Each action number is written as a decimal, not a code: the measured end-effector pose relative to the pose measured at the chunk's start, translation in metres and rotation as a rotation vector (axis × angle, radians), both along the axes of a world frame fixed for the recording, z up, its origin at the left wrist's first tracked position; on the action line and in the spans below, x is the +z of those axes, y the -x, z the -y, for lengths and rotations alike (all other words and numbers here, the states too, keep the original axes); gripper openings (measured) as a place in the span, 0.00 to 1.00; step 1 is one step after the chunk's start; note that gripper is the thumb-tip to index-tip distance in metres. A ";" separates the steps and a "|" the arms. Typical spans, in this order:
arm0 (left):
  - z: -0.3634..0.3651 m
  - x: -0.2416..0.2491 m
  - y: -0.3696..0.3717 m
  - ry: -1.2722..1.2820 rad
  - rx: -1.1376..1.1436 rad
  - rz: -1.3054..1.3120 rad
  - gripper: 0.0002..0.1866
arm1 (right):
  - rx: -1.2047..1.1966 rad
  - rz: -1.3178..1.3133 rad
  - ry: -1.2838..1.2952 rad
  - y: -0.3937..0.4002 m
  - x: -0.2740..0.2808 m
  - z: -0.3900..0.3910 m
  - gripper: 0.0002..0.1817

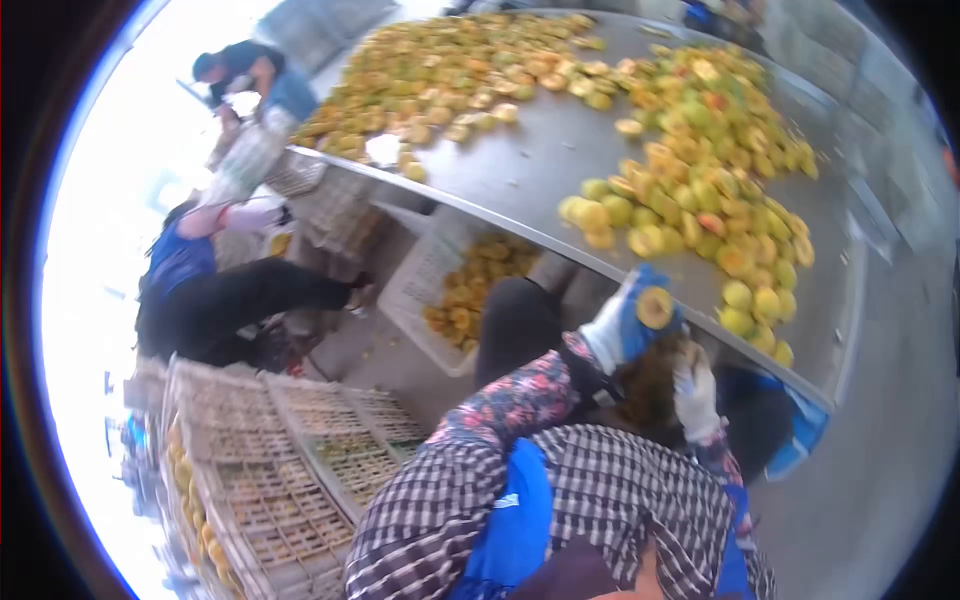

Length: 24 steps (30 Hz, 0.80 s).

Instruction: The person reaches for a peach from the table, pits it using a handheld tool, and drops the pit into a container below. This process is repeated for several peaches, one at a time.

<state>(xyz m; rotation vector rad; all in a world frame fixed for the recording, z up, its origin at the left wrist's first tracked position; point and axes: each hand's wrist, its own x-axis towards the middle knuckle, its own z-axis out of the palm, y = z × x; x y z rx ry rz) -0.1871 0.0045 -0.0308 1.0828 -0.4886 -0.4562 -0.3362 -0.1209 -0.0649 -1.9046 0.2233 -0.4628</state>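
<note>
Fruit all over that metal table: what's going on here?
The gloved left hand holds a piece of cut fruit near the metal table, cut face showing. The gloved right hand is close beside it; blur hides whether it holds anything. Loose fruit, much of it cut, lies heaped on the table, and more sits in a white crate below. Another person is off to the left.
</note>
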 end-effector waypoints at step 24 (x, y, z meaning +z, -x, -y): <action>0.029 -0.024 0.044 -0.049 -0.042 -0.289 0.15 | 0.048 -0.193 0.150 -0.002 0.002 -0.012 0.17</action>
